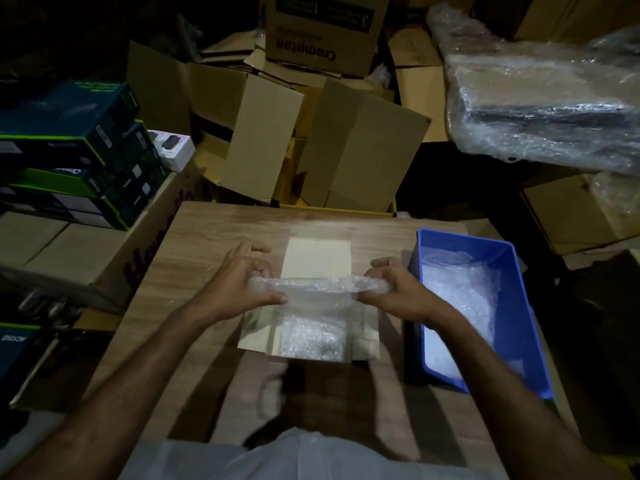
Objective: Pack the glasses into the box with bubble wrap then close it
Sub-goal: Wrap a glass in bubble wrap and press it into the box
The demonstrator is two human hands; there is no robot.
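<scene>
A small open cardboard box (256, 336) stands on the wooden table (194, 237), its flaps spread and its far lid flap (317, 252) lying flat. Bubble wrap (311, 337) lies inside the box. Above the box I hold a sheet of bubble wrap (313, 289) stretched between both hands. My left hand (242, 282) pinches its left end and my right hand (391, 289) pinches its right end. No glasses can be made out in the dim light.
A blue plastic bin (519, 306) with more bubble wrap stands right of the box. Empty cardboard cartons (346, 150) crowd the floor beyond the table. Stacked green-and-black product boxes (76, 150) sit at the left. A bubble-wrapped bundle (540, 98) lies at the upper right.
</scene>
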